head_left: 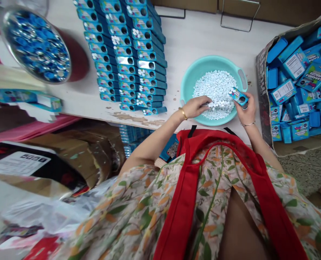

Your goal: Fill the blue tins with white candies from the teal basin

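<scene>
My right hand [246, 111] grips a small blue candy box [239, 96] above the right side of a turquoise basin [186, 83]. The box has a dark round hole in its narrow end. Small white candies [216, 86] fill the middle of the basin. At the basin's near left edge, my left hand [196, 107] has its fingers curled together over the heap, with some white candies at the fingertips. Its palm side is hidden.
Stacked blue boxes [149, 54] stand in rows left of the basin, some with candies in their holes. A metal-rimmed container [68, 54] of blue and silver pieces stands farther left. On the right, a cardboard carton [263, 94] holds many blue boxes. Wire handles [240, 28] lie behind.
</scene>
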Demonstrator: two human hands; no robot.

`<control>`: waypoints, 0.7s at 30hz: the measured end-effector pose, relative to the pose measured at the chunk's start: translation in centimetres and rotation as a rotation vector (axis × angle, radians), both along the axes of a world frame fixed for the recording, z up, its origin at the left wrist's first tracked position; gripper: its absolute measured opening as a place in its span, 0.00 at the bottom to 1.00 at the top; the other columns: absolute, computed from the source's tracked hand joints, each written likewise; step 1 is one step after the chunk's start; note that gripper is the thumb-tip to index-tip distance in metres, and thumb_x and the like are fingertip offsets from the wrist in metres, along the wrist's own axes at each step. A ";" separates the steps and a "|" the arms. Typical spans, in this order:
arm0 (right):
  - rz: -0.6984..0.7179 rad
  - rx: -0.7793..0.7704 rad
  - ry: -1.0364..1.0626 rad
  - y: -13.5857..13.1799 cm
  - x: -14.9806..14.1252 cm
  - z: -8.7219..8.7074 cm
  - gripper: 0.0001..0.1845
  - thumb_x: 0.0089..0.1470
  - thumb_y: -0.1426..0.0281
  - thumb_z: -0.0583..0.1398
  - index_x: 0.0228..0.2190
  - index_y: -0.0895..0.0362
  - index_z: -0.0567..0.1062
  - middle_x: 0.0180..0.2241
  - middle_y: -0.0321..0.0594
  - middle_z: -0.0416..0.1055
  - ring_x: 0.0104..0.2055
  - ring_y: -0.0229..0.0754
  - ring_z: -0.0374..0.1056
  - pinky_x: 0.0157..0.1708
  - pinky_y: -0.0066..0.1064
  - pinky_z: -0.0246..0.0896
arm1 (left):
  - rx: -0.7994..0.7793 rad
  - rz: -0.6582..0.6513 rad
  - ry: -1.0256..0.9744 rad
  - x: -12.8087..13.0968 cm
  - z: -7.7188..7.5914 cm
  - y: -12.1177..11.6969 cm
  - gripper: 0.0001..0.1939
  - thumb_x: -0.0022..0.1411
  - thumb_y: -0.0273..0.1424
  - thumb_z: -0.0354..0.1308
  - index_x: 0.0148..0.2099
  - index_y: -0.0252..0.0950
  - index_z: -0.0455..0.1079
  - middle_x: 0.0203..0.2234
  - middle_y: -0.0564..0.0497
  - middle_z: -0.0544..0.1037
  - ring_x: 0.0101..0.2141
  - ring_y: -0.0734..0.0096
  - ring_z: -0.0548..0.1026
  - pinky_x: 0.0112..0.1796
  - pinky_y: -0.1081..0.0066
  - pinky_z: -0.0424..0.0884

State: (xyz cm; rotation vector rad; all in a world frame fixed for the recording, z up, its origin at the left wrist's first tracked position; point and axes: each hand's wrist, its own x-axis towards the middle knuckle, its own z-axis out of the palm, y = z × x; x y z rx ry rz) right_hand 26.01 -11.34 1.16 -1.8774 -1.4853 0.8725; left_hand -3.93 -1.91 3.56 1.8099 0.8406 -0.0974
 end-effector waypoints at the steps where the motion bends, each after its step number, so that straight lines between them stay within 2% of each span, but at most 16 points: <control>1: 0.028 0.004 -0.017 0.0 -0.2 -0.1 0.34 0.68 0.39 0.58 0.58 0.52 0.72 0.56 0.54 0.79 0.59 0.59 0.79 0.60 0.59 0.77 | 0.040 -0.008 0.002 -0.5 1.5 0.7 0.20 0.75 0.37 0.54 0.63 0.34 0.73 0.56 0.36 0.82 0.53 0.56 0.80 0.55 0.60 0.75; 4: 0.122 0.025 -0.076 0.0 -1.2 -0.7 0.33 0.70 0.40 0.55 0.58 0.52 0.74 0.56 0.56 0.81 0.60 0.60 0.79 0.62 0.58 0.77 | 0.161 -0.065 0.088 -0.2 6.3 2.7 0.19 0.75 0.36 0.54 0.62 0.35 0.75 0.53 0.38 0.83 0.51 0.54 0.80 0.53 0.60 0.75; 7: 0.195 0.034 -0.111 0.1 -2.5 -1.2 0.33 0.71 0.41 0.52 0.58 0.52 0.75 0.57 0.56 0.81 0.61 0.61 0.79 0.62 0.58 0.78 | 0.262 -0.162 0.248 1.9 10.0 3.8 0.17 0.75 0.33 0.54 0.60 0.36 0.77 0.51 0.39 0.83 0.51 0.52 0.81 0.50 0.59 0.75; 11: 0.232 0.049 -0.089 0.0 -3.7 -1.8 0.33 0.71 0.42 0.52 0.59 0.53 0.74 0.57 0.57 0.81 0.61 0.61 0.78 0.62 0.58 0.77 | 0.367 -0.247 0.386 5.2 13.3 3.6 0.14 0.75 0.28 0.54 0.54 0.34 0.79 0.46 0.37 0.82 0.48 0.50 0.81 0.48 0.57 0.74; 14: 0.227 0.034 -0.063 -0.2 -4.3 -1.8 0.30 0.72 0.46 0.53 0.59 0.53 0.75 0.58 0.57 0.81 0.62 0.59 0.78 0.64 0.57 0.77 | 0.421 -0.292 0.407 6.5 15.5 3.2 0.14 0.77 0.26 0.51 0.51 0.34 0.80 0.43 0.37 0.82 0.48 0.50 0.81 0.48 0.57 0.74; 16: 0.210 -0.001 -0.046 -0.3 -4.6 -1.5 0.28 0.71 0.47 0.55 0.58 0.53 0.75 0.58 0.57 0.81 0.62 0.59 0.78 0.64 0.56 0.76 | 0.448 -0.337 0.414 6.3 16.7 3.5 0.16 0.78 0.26 0.49 0.50 0.37 0.80 0.42 0.39 0.82 0.48 0.51 0.81 0.47 0.59 0.74; 18: 0.188 -0.040 -0.023 -0.5 -4.9 -1.0 0.27 0.70 0.48 0.57 0.57 0.54 0.75 0.58 0.58 0.81 0.61 0.59 0.78 0.64 0.56 0.76 | 0.474 -0.368 0.417 5.4 17.0 4.3 0.16 0.78 0.27 0.49 0.51 0.39 0.79 0.44 0.40 0.81 0.47 0.52 0.81 0.44 0.60 0.75; 19: 0.173 -0.060 -0.015 -0.6 -5.0 -0.7 0.27 0.70 0.48 0.58 0.57 0.55 0.75 0.57 0.59 0.81 0.61 0.59 0.78 0.63 0.55 0.77 | 0.480 -0.371 0.408 4.8 16.6 4.8 0.14 0.77 0.29 0.51 0.53 0.39 0.79 0.47 0.40 0.81 0.46 0.52 0.81 0.42 0.60 0.75; 21: 0.145 -0.096 0.003 -0.8 -5.4 0.1 0.29 0.69 0.47 0.59 0.56 0.56 0.75 0.55 0.59 0.82 0.58 0.59 0.79 0.60 0.53 0.78 | 0.461 -0.355 0.350 3.8 14.9 5.7 0.15 0.75 0.36 0.58 0.58 0.39 0.77 0.53 0.39 0.79 0.46 0.52 0.81 0.41 0.60 0.76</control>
